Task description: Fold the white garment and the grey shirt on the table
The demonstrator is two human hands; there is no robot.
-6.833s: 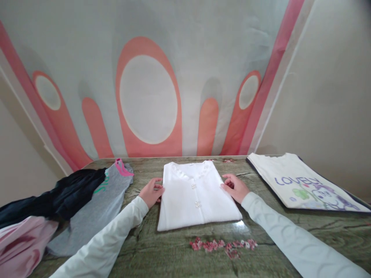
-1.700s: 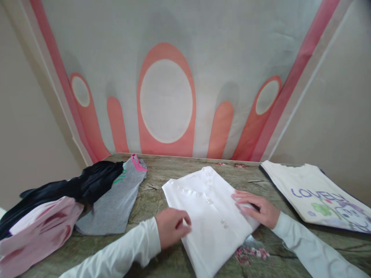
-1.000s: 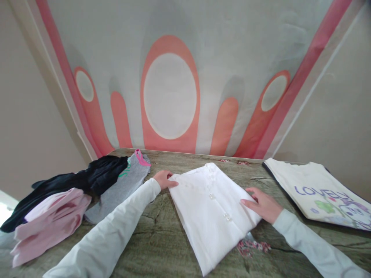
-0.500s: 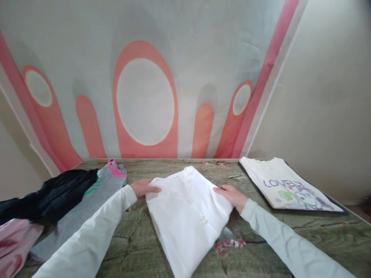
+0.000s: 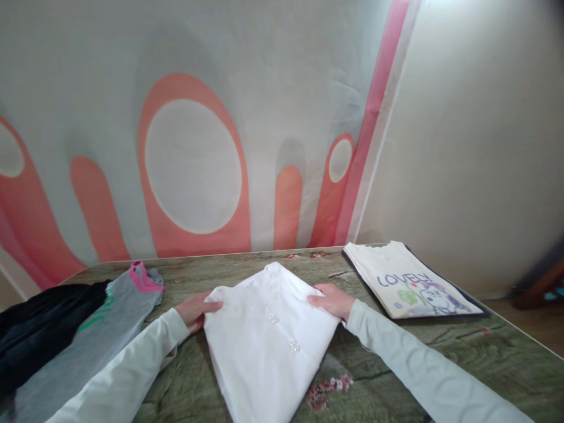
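Observation:
A folded white shirt (image 5: 259, 346) with shiny flower-like buttons is in front of me over the table, its collar end pointing away. My left hand (image 5: 195, 308) grips its upper left edge, thumb on top and fingers underneath. On the opposite side, my right hand (image 5: 333, 301) pinches the upper right edge in the same way. The fingers under the cloth are mostly hidden. Whether the shirt's near end rests on the tabletop I cannot tell.
Folded clothes, the top one a white T-shirt (image 5: 414, 288) lettered "LOVELY", lie at the right. A grey garment (image 5: 83, 346) with a pink neckline and a black garment (image 5: 48, 323) lie at the left. The wood-patterned table (image 5: 379, 382) meets a wall behind.
The view has turned to the right, so everything appears further left. Both hands keep their hold on the white shirt, which looks much the same.

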